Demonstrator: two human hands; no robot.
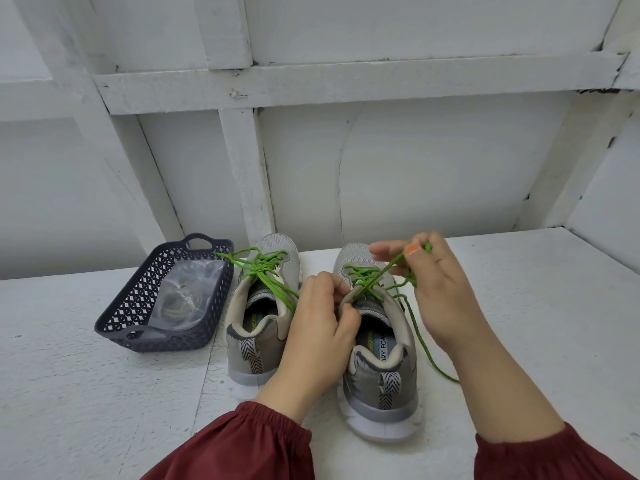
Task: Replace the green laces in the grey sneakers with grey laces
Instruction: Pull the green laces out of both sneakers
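Two grey sneakers stand side by side, heels toward me, on a white surface. The left sneaker [263, 306] keeps its green lace [258, 263] threaded, ends trailing toward the basket. My left hand [318, 327] grips the collar and tongue of the right sneaker [381, 358]. My right hand [436, 282] pinches that shoe's green lace [377, 275] between thumb and fingers, pulled taut up and right from the eyelets. A loose end of it runs down the shoe's right side onto the surface. Grey laces in a clear bag [183, 296] lie in the basket.
A dark slotted plastic basket [117, 317] with handles sits left of the sneakers. A white panelled wall [346, 150] rises directly behind the surface. My dark red sleeves fill the lower edge of the view.
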